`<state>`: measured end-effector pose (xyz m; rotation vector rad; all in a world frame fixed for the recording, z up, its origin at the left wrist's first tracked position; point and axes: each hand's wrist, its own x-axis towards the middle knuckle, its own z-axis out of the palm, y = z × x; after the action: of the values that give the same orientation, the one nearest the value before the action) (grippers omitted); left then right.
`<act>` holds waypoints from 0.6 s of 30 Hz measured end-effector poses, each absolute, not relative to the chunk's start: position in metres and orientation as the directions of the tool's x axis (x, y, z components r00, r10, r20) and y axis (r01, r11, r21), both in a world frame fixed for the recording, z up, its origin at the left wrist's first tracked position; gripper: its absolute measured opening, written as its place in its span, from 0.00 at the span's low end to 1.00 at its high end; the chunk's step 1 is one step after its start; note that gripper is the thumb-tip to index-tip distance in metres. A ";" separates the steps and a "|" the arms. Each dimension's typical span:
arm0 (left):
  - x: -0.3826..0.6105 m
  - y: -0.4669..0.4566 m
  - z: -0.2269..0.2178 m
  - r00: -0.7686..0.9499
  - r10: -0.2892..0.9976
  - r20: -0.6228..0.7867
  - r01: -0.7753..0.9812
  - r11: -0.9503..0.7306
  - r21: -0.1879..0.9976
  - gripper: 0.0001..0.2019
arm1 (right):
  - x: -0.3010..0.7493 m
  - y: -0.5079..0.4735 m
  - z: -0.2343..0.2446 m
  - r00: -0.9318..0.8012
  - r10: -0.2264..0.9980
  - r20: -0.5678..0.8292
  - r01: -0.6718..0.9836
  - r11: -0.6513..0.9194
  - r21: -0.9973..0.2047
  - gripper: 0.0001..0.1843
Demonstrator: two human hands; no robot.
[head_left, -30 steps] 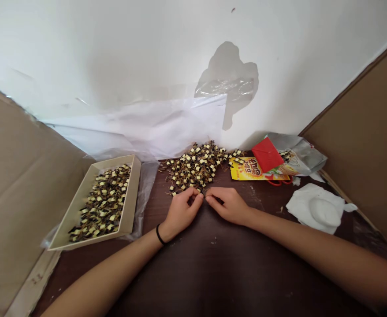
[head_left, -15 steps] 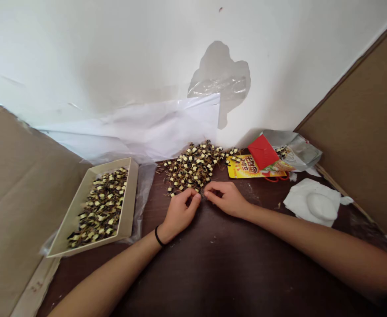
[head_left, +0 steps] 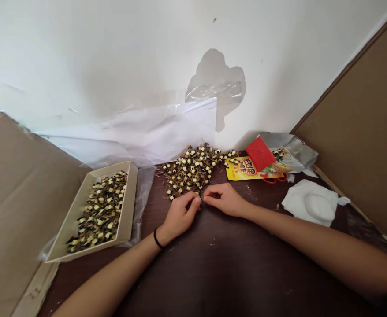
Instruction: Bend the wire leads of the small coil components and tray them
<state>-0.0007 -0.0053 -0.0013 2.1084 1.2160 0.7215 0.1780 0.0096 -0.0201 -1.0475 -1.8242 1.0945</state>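
A heap of small yellow-and-black wound parts with thin wire legs [head_left: 193, 169] lies on the dark brown table [head_left: 220, 264] against the wall. My left hand [head_left: 178, 215], a black band on its wrist, and my right hand [head_left: 225, 199] meet fingertip to fingertip at the heap's near edge. Both pinch together on one small part between them, too small to see well. A beige tray [head_left: 129, 207] at the left holds several more of the same parts.
Clear plastic sheet [head_left: 140, 132] lies behind the tray and heap. A yellow snack wrapper [head_left: 246, 169], a red packet [head_left: 261, 154] and a silver bag [head_left: 292, 152] sit at back right. White tissue [head_left: 312, 202] lies right. Cardboard walls [head_left: 362, 132] stand on both sides.
The hands stay together at the heap's edge, with only slight finger movement. The view has shifted a little, so everything sits slightly lower and further left.
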 end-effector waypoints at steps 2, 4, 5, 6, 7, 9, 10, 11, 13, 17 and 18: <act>-0.001 -0.005 0.000 0.452 0.878 0.155 0.556 -0.414 0.720 0.15 | 0.178 0.010 -0.020 -0.392 0.902 0.181 0.259 0.297 -0.919 0.08; -0.001 -0.005 0.000 0.465 0.873 0.151 0.550 -0.418 0.723 0.15 | 0.178 0.009 -0.019 -0.399 0.899 0.179 0.260 0.298 -0.919 0.08; -0.001 -0.005 0.001 0.468 0.871 0.150 0.547 -0.419 0.725 0.14 | 0.178 0.009 -0.019 -0.401 0.899 0.177 0.261 0.297 -0.919 0.08; -0.001 -0.005 0.001 0.470 0.870 0.150 0.546 -0.420 0.725 0.14 | 0.178 0.009 -0.019 -0.402 0.899 0.174 0.262 0.295 -0.919 0.08; -0.001 -0.005 0.001 0.471 0.869 0.152 0.544 -0.422 0.725 0.14 | 0.178 0.009 -0.019 -0.403 0.899 0.170 0.264 0.292 -0.919 0.08; -0.001 -0.005 0.000 0.475 0.866 0.155 0.542 -0.427 0.724 0.14 | 0.178 0.009 -0.019 -0.406 0.899 0.163 0.265 0.287 -0.921 0.08; -0.001 -0.005 0.000 0.478 0.864 0.156 0.540 -0.429 0.724 0.14 | 0.178 0.009 -0.019 -0.407 0.899 0.160 0.266 0.284 -0.921 0.08; -0.001 -0.004 -0.001 0.482 0.862 0.155 0.537 -0.431 0.726 0.14 | 0.178 0.009 -0.019 -0.407 0.899 0.159 0.267 0.283 -0.921 0.08; -0.002 -0.004 -0.001 0.495 0.856 0.152 0.529 -0.435 0.729 0.13 | 0.178 0.008 -0.018 -0.404 0.901 0.159 0.276 0.286 -0.918 0.08; -0.002 -0.003 -0.002 0.517 0.843 0.151 0.509 -0.444 0.737 0.12 | 0.178 0.007 -0.017 -0.393 0.905 0.165 0.303 0.297 -0.906 0.09; -0.003 -0.003 -0.002 0.520 0.841 0.150 0.504 -0.444 0.741 0.12 | 0.178 0.007 -0.016 -0.391 0.905 0.166 0.306 0.299 -0.904 0.09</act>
<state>-0.0026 -0.0031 -0.0020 2.1224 1.0892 0.6801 0.1776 0.0066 -0.0165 -1.0828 -1.8624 1.0783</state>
